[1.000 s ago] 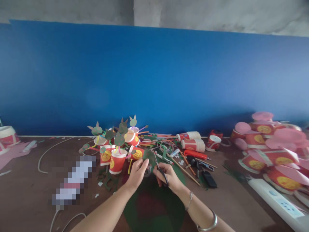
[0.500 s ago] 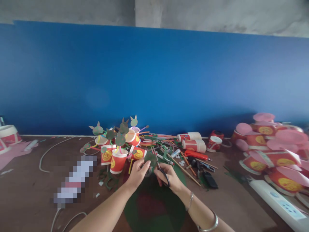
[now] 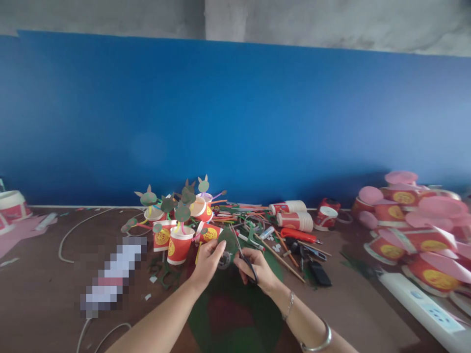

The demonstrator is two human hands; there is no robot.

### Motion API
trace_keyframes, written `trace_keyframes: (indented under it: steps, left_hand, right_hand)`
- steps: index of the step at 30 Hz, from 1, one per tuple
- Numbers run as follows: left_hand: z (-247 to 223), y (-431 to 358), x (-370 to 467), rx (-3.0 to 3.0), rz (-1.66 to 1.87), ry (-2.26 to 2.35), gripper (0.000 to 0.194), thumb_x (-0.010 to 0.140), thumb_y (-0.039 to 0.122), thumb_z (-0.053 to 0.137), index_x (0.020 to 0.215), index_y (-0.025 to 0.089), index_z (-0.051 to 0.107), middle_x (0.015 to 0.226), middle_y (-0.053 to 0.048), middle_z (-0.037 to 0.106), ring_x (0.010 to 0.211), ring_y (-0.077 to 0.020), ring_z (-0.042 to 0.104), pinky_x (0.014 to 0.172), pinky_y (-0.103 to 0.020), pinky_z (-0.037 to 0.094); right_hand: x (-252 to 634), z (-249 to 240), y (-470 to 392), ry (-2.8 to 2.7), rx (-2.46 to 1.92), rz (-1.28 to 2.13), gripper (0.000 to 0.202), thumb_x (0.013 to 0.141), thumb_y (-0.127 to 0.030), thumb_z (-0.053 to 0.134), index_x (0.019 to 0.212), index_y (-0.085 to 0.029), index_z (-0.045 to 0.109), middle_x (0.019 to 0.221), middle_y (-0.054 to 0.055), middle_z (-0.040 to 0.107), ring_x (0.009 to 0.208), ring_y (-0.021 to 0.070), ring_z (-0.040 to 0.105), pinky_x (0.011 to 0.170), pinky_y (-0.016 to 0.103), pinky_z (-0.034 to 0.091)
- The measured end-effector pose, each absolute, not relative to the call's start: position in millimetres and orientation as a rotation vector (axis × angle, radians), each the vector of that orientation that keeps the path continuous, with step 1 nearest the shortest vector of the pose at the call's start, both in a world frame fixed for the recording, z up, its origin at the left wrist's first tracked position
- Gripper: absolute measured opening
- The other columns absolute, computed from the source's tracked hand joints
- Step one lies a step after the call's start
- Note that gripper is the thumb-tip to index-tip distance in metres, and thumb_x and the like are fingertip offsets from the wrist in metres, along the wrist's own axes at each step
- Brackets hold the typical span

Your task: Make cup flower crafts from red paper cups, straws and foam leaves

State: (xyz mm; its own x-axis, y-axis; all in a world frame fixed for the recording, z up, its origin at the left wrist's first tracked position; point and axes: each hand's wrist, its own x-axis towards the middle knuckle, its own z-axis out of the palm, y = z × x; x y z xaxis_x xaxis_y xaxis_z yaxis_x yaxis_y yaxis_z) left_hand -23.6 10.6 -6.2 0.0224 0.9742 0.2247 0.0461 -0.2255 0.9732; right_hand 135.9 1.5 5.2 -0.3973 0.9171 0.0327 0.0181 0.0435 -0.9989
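My left hand (image 3: 209, 263) pinches a small dark green paper piece (image 3: 228, 239) by its left edge. In my right hand (image 3: 256, 267) are scissors (image 3: 240, 246) with dark handles, their blades pointing up and away beside the paper's right edge. Whether the blades touch the paper I cannot tell. Just below the paper lies a small round roll (image 3: 224, 261), perhaps tape, partly hidden by my left hand. Under both hands spreads a large dark green round sheet (image 3: 235, 323). Left of my left hand stand red paper cups (image 3: 180, 245) with green paper heads (image 3: 183, 212) on them.
Stacked paper cups (image 3: 294, 221), a red-handled tool (image 3: 299, 235), wooden sticks (image 3: 285, 262) and a black fob (image 3: 319, 273) lie on the right. Farther right are cups with pink paper (image 3: 441, 211) and a white power strip (image 3: 423, 306). A blue panel (image 3: 235, 122) closes the back.
The green paper piece has turned slightly in my left hand, and the left fingers have shifted a little left. The scissors stay in my right hand, nearly in place.
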Motion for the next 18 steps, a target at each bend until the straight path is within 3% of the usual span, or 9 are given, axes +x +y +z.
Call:
trace_keyframes:
  steps: [5, 18]
  left_hand:
    - [-7.5, 11.3, -24.1, 1.478, 1.324, 1.130, 0.037, 0.080, 0.039, 0.052, 0.054, 0.017, 0.037, 0.053, 0.006, 0.032, 0.051, -0.0074, 0.030, 0.049, -0.020, 0.026]
    - [-7.6, 11.8, -24.4, 1.442, 1.323, 1.112, 0.035, 0.080, 0.039, 0.051, 0.056, 0.017, 0.039, 0.054, 0.005, 0.034, 0.053, -0.0080, 0.032, 0.049, -0.020, 0.028]
  right_hand:
    - [136.0, 5.7, 0.6, -1.555, -0.971, 1.454, 0.035, 0.069, -0.050, 0.063, 0.068, -0.016, 0.053, 0.042, -0.004, 0.052, 0.035, 0.0074, 0.043, 0.036, 0.018, 0.028]
    - [135.5, 1.6, 2.6, -1.562, -0.962, 1.418, 0.034, 0.072, -0.047, 0.061, 0.063, -0.017, 0.050, 0.038, -0.007, 0.046, 0.032, 0.0062, 0.039, 0.034, 0.018, 0.028]
